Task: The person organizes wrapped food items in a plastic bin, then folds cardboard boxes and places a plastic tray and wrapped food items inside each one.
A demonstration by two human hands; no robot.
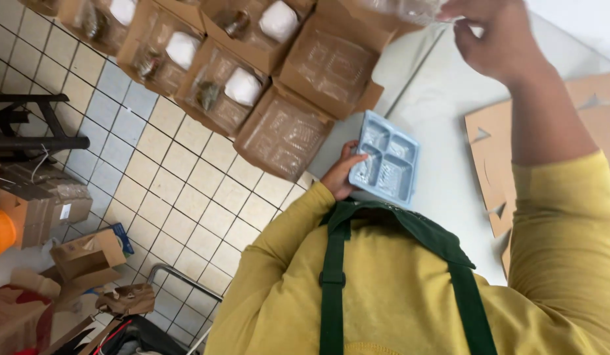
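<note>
You stood at the pale counter (443, 125), with open cardboard boxes (285, 131) of clear inserts ranged along its far edge. Your left hand (341, 174) had its grip closed on the edge of a light-blue compartment tray (387, 158), held just above the counter near your chest. Your right hand (495, 36) pinched a clear plastic piece (410, 10) well apart from the tray.

Bare table (443, 112) lies open between flat cardboard (495, 158) and seemingly crowded boxes (285, 131).

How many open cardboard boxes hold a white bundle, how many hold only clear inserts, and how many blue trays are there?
Boxes with a white bundle: 4
Boxes with only clear inserts: 2
Blue trays: 1
Total: 7
</note>
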